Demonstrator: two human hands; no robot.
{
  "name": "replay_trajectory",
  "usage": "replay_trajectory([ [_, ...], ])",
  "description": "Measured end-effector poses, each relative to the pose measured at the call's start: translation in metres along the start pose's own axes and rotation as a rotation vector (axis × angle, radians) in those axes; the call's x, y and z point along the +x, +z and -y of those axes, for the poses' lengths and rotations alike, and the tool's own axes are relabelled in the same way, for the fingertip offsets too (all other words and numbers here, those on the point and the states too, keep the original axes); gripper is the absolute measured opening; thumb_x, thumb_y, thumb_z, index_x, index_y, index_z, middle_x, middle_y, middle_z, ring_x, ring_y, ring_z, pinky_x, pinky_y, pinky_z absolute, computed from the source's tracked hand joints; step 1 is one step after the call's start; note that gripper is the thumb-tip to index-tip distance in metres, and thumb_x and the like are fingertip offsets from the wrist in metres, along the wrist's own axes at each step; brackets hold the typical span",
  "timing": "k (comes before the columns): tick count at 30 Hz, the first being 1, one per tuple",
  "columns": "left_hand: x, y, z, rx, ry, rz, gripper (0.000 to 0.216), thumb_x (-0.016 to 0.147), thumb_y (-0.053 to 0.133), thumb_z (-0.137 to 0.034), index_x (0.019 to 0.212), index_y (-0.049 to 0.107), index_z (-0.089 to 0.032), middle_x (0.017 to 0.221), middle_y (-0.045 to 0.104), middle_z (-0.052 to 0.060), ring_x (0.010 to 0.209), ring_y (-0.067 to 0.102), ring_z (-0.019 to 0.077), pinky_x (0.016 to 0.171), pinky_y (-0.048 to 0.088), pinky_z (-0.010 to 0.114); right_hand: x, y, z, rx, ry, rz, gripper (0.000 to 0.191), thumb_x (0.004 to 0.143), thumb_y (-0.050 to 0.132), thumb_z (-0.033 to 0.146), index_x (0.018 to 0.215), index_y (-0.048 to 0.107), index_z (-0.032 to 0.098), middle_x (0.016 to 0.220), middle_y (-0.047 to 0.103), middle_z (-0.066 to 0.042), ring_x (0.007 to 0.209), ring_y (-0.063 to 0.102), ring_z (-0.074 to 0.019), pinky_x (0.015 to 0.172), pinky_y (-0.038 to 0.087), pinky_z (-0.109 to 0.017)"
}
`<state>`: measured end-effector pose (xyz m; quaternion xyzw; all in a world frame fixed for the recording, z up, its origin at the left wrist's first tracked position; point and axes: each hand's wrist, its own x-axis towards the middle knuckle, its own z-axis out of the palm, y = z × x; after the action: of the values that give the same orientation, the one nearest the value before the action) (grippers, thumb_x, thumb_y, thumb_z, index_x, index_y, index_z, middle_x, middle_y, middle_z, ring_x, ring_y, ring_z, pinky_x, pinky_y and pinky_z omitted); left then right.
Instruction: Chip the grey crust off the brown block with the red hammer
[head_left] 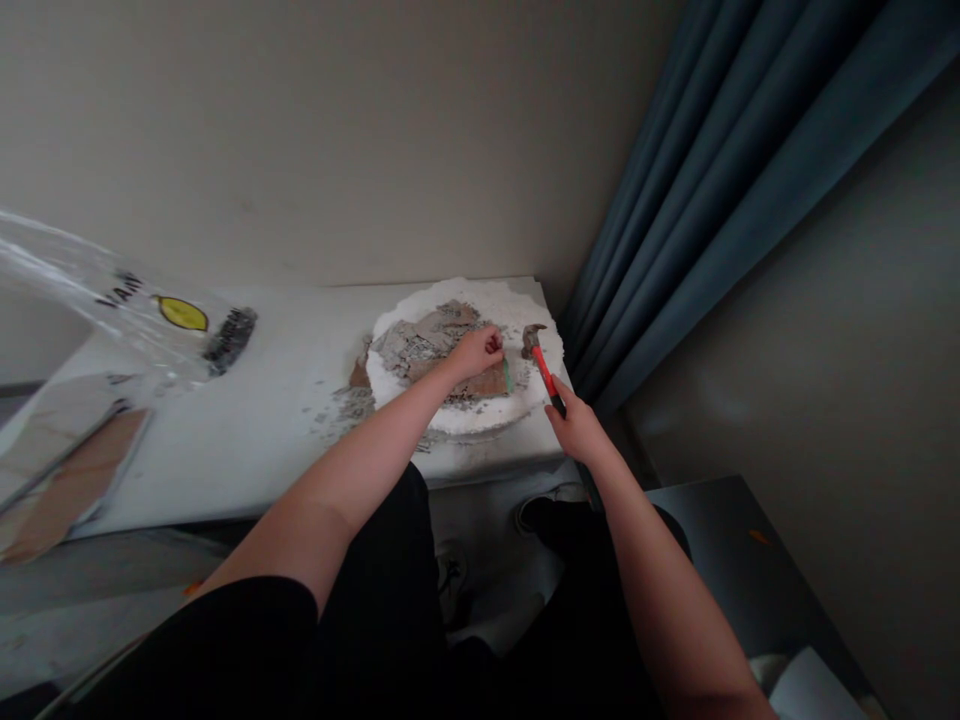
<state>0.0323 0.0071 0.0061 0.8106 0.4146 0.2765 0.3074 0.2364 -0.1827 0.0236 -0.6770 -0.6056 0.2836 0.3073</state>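
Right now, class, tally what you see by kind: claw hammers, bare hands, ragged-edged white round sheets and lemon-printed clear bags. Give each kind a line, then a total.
Claw hammer: 1
Bare hands: 2 (left hand, right hand)
Ragged-edged white round sheet: 1
Lemon-printed clear bag: 1
Total: 5

Place: indoor room, home or office unclear | blue-grey curtain (690, 180) | plain wall (337, 130) | white table (225, 440)

- claw hammer (541, 366), red-and-black handle, kinda slanted, head over the round white base (525, 407)
- crumbly grey chunk (416, 338), pretty busted up, sitting on that base
- brown piece (487, 384) beside it, green-edged
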Motion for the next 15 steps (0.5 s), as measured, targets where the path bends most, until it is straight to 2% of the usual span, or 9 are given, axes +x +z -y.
replay_trajectory([
  [15, -0.0011, -0.0005, -0.0004, -0.016, 0.037, -0.010, 0.012, 0.076, 0.063, -0.030, 0.081, 0.055, -0.022, 0.081, 0.067, 0.002, 0.079, 0.062, 0.0195, 0.079, 0.050, 0.035, -0.0002, 0.0006, -0.0004, -0.010, -0.019, 0.003, 0.068, 0.096, 0.058, 0.019, 0.162, 0.044, 0.016, 0.149, 0.062, -0.017, 0.139, 0.059, -0.0325, 0.117, 0.046, -0.050],
])
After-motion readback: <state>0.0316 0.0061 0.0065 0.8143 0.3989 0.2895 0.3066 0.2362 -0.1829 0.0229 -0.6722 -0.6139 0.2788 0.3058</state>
